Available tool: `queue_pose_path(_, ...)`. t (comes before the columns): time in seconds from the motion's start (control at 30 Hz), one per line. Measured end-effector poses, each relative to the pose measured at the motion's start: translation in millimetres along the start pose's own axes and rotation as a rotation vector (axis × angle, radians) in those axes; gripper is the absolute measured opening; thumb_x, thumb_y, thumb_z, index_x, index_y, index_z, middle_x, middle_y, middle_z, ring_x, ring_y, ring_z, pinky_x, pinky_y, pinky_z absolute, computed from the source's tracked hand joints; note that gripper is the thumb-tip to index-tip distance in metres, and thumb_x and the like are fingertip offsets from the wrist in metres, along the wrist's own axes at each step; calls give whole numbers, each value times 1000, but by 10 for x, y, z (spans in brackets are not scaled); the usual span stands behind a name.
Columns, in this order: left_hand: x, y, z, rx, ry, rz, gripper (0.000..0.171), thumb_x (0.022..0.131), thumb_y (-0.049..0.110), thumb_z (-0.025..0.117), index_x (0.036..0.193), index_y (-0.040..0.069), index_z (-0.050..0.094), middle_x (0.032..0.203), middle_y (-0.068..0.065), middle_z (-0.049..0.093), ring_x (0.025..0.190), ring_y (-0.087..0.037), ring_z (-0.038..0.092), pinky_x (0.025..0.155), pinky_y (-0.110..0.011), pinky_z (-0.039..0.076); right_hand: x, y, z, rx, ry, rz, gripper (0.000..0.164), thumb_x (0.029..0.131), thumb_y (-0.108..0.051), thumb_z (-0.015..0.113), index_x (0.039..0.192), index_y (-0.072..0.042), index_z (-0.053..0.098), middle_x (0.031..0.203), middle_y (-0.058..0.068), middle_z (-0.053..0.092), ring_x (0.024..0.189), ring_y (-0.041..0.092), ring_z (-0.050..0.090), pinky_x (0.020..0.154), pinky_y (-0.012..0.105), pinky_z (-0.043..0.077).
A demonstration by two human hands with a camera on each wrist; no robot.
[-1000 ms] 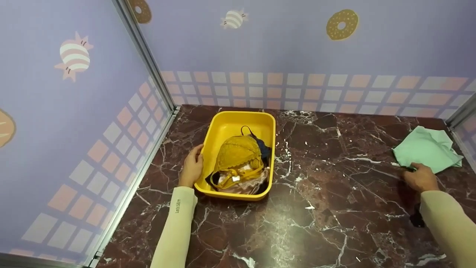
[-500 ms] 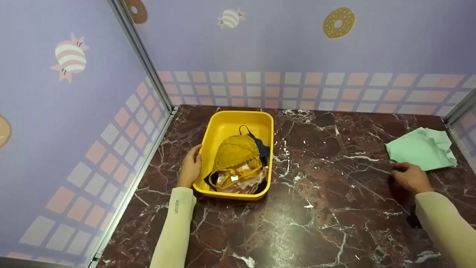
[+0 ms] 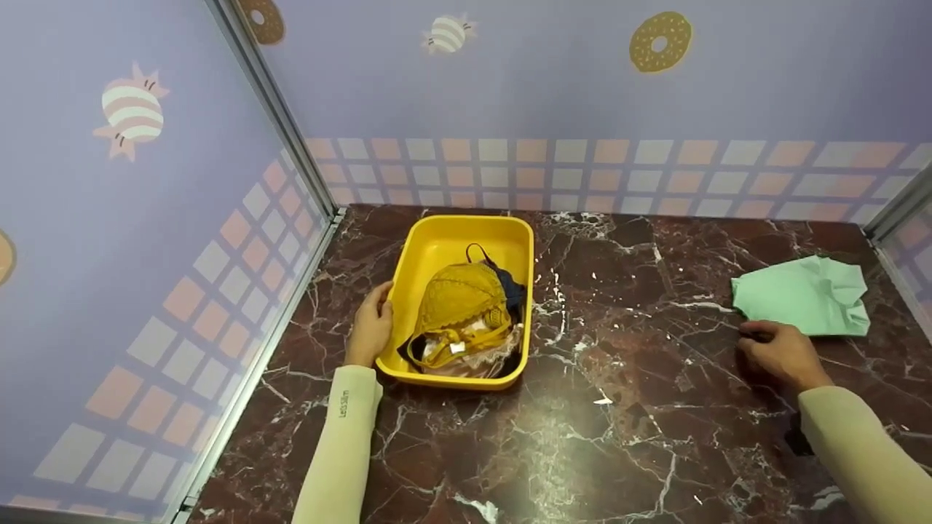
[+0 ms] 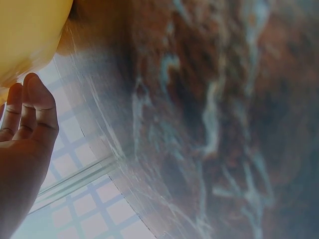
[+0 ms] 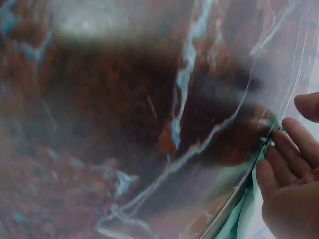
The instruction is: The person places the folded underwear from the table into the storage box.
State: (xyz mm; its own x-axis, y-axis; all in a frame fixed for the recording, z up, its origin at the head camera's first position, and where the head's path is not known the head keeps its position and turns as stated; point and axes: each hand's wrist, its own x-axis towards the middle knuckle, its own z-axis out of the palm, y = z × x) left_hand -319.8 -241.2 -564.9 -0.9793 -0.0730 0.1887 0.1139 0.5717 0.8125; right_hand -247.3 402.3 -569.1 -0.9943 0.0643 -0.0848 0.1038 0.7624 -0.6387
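Note:
A yellow plastic basin (image 3: 455,231) stands on the dark marble table. In it lie a mustard lace bra (image 3: 462,298), a navy strapped garment (image 3: 512,291) and a beige lace piece (image 3: 480,364), partly overlapping. My left hand (image 3: 370,331) rests against the basin's left side; in the left wrist view its fingers (image 4: 42,107) lie nearly straight by the wall. My right hand (image 3: 786,356) touches the near edge of a thin mint-green cloth (image 3: 797,297), crumpled at its right end. The right wrist view shows the thumb apart from relaxed fingers (image 5: 284,154) at the cloth.
Purple walls with pastel squares (image 3: 429,151) enclose the table at the left, back and right. A metal frame strip (image 3: 320,196) runs down the left back corner. Bare marble (image 3: 626,349) lies between basin and cloth. A black band shows under the right sleeve (image 3: 859,437).
My right hand and the mint-green cloth have moved left together along the table. The left hand stays at the basin, and the view has shifted slightly.

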Motion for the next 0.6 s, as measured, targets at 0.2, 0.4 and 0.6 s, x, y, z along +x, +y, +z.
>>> queue_pose_path(0.2,1,-1,-3,-5,-6,-6,38,99,7,44,137,8,48,124,-15,54,105,-27,53,92,-41,41,-27,-147,141,56,-53,-78,37,92,-23,59,122,-2,63,119,24,59,83,28,55,72,37,44)
queue_pose_path(0.4,0,2,-5,-8,-2,1,38,99,6,44,137,6,48,124,-16,54,106,-28,52,92,-42,40,-46,-288,319,58,-109,-229,29,93,-22,62,115,-6,69,113,13,65,101,29,58,83,38,46)
queue_pose_path(0.6,3,-8,5,-13,7,1,37,99,6,45,136,7,50,123,-15,55,105,-27,53,92,-41,40,-81,-383,467,126,-172,-299,24,90,-16,65,112,-8,71,109,5,67,101,16,59,81,21,45)
